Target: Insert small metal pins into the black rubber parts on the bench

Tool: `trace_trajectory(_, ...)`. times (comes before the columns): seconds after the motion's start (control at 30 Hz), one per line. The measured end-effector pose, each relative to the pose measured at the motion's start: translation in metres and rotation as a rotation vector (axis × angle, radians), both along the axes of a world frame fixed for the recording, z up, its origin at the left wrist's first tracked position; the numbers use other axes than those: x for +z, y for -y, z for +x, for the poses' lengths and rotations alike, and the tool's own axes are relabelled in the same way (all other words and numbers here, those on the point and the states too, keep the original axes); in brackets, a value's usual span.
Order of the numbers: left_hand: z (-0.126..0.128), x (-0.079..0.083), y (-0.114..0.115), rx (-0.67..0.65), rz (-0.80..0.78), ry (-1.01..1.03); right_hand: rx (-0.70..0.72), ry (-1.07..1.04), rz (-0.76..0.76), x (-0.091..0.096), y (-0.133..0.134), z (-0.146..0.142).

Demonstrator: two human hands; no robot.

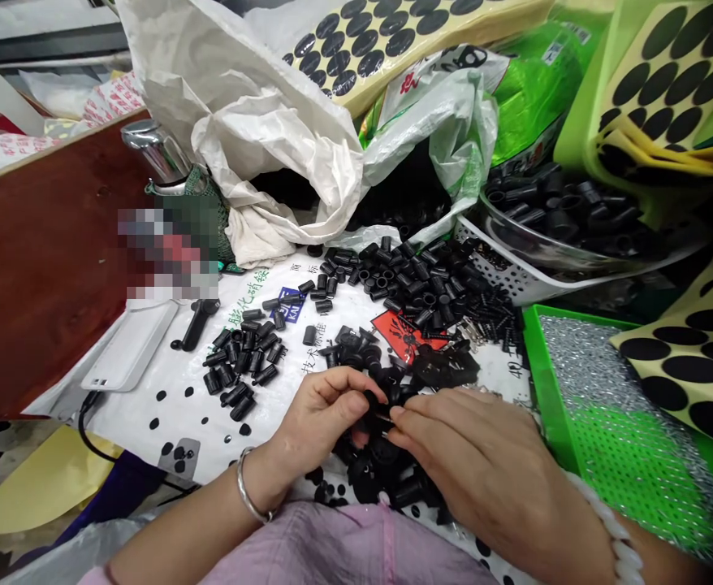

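My left hand [315,416] is closed in a pinch on a small black plastic part [376,403], close to the front of the work surface. Right beside it, my right hand [484,451] has its fingers pressed together at the same part; what they hold is mostly hidden. A thin metallic glint shows between the two hands. Under and behind them lies a pile of black plastic pieces [445,366] with round flanges. Farther back spreads a heap of short black tubes [429,280], and a smaller group of black caps [247,353] lies to the left.
At the right, a green tray [542,382] holds many silvery screws or pins. Behind stand open white sacks [283,138], a clear bowl [515,219] of black tubes and a white perforated basket [527,280]. A white power bank [131,345] with a cable lies left.
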State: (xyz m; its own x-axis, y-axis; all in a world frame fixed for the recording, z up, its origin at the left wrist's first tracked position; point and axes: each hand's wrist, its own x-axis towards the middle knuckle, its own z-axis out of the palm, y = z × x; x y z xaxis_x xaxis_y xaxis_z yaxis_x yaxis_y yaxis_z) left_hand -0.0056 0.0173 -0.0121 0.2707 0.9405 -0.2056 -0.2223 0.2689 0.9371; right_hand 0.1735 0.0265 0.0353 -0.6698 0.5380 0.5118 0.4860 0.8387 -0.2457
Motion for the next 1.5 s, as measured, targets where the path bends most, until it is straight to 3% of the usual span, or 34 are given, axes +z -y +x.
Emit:
trace_trajectory(0.2, 0.002, 0.010, 0.001, -0.057, -0.016, -0.160, -0.027, -0.100, -0.115, -0.007, -0.002, -0.008)
trace_trajectory(0.3, -0.006, 0.017, 0.003, -0.168, 0.050, -0.152, -0.026, -0.139, -0.299, -0.008, -0.006, -0.004)
trace_trajectory(0.37, -0.012, 0.020, 0.003, -0.237, 0.130, -0.188, -0.035, -0.179, -0.408, -0.009, -0.008, -0.002)
trace_trajectory(0.43, -0.015, 0.022, 0.003, -0.282, 0.271, -0.351, -0.033, -0.200, -0.444, -0.011, -0.008, -0.002)
trace_trajectory(0.53, -0.015, 0.022, 0.001, -0.292, 0.506, -0.651, -0.023, -0.152, -0.409, -0.013, -0.007, -0.002)
trace_trajectory(0.6, -0.014, 0.022, -0.001, -0.291, 0.570, -0.728, -0.029, -0.108, -0.321, -0.013, -0.008, 0.000)
trace_trajectory(0.7, -0.013, 0.023, -0.002, -0.315, 0.558, -0.701, 0.012, -0.017, -0.203, -0.009, -0.010, 0.007)
trace_trajectory(0.8, -0.011, 0.025, -0.002, -0.330, 0.541, -0.677, 0.084, 0.080, -0.218, -0.007, -0.014, 0.011)
trace_trajectory(1.0, -0.011, 0.028, -0.001, -0.379, 0.428, -0.568, 0.118, 0.029, -0.181, -0.005, -0.016, 0.010)
trace_trajectory(1.1, -0.010, 0.027, 0.000, -0.352, 0.429, -0.541, 0.101, 0.024, -0.170, -0.003, -0.014, 0.009)
trace_trajectory(1.33, 0.001, 0.009, 0.005, -0.139, 0.606, -0.597, -0.053, -0.061, -0.211, -0.013, -0.007, 0.000)
trace_trajectory(1.5, 0.003, 0.009, 0.001, -0.168, 0.568, -0.478, -0.060, -0.049, -0.240, -0.014, -0.007, 0.006)
